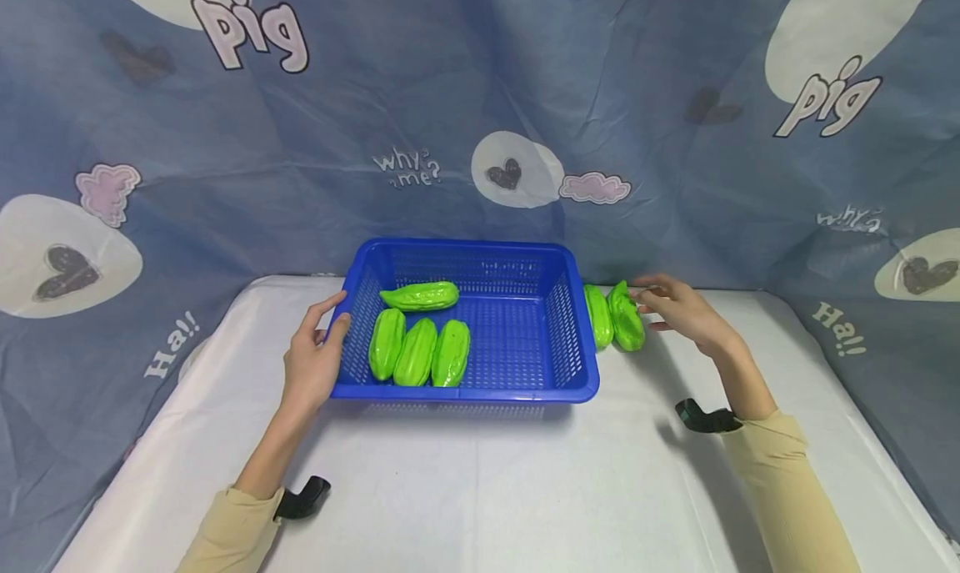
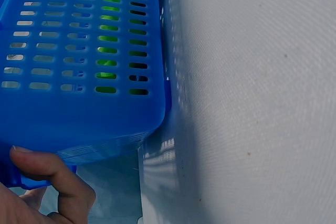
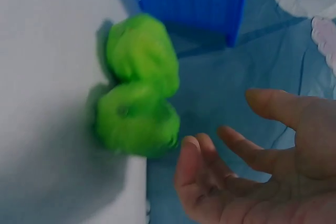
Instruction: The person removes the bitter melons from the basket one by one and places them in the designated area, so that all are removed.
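Note:
A blue plastic basket [image 1: 465, 394] with slotted walls holds several glossy green ridged gourds [image 1: 415, 352]; one lies crosswise near its back wall. At the basket's left rim, my left hand [image 1: 313, 358] grips the edge; in the left wrist view its thumb [image 2: 39, 162] lies against the blue wall. Two more green gourds stand on the table just outside the basket's right wall, an inner one [image 1: 598, 316] and an outer one [image 1: 626, 319]. My right hand [image 1: 681, 310] is beside the outer gourd, fingers spread and slightly bent. The right wrist view shows a gap between the fingertips and that gourd [image 3: 137, 121].
A white cloth covers the table [image 1: 480, 490]. Right behind it hangs a blue printed curtain [image 1: 450, 98], which also closes off both sides. Dark camera mounts sit at both wrists, the left one [image 1: 303, 498] low over the cloth.

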Demonstrator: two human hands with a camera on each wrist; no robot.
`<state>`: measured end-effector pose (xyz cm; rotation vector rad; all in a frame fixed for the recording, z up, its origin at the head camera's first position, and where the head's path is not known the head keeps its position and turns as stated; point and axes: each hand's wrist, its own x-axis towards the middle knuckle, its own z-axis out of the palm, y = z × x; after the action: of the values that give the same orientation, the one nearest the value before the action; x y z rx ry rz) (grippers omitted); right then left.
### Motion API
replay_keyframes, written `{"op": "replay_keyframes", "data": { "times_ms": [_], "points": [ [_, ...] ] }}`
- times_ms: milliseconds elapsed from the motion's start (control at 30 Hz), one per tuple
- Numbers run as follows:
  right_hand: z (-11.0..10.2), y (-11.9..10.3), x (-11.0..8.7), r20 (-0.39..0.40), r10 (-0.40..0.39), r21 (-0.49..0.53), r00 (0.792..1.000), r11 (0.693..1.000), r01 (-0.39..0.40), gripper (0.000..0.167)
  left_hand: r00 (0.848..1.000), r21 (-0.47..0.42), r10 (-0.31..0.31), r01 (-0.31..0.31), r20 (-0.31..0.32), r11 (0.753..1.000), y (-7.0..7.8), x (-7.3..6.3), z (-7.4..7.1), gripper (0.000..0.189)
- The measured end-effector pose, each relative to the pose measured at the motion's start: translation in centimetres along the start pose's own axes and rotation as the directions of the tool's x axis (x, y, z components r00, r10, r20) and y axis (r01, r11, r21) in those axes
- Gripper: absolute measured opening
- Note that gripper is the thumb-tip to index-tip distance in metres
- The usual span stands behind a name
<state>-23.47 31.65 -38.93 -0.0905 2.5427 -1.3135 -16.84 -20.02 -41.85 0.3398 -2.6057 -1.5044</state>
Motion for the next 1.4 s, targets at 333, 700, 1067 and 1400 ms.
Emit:
{"op": "replay_keyframes", "data": {
  "times_ms": [333,700,1067,1400],
  "points": [
    [1.3,-3.5,-0.5,0.007,-0.111,-0.042,0.994,0.993,0.111,0.057,1.000,-0.001,-0.008,0.008,-0.002,1.000,0.0,-0.1,-0.1,0.052],
    [2.5,-7.0,-0.8,0.043,-0.160,-0.007,0.986,0.987,0.160,0.057,1.000,0.007,-0.016,0.016,-0.003,1.000,-0.1,-0.1,-0.1,0.052],
    [3.6,-9.3,-0.1,0.113,-0.186,0.115,0.976,0.978,0.173,0.053,1.000,0.007,-0.015,0.015,-0.005,1.000,0.0,-0.1,0.0,0.052],
    [5.4,-10.8,0.5,0.195,-0.213,0.197,0.957,0.965,0.175,0.049,1.000,0.007,-0.020,0.020,-0.009,1.000,-0.1,-0.1,0.1,0.052]
  ]
}}
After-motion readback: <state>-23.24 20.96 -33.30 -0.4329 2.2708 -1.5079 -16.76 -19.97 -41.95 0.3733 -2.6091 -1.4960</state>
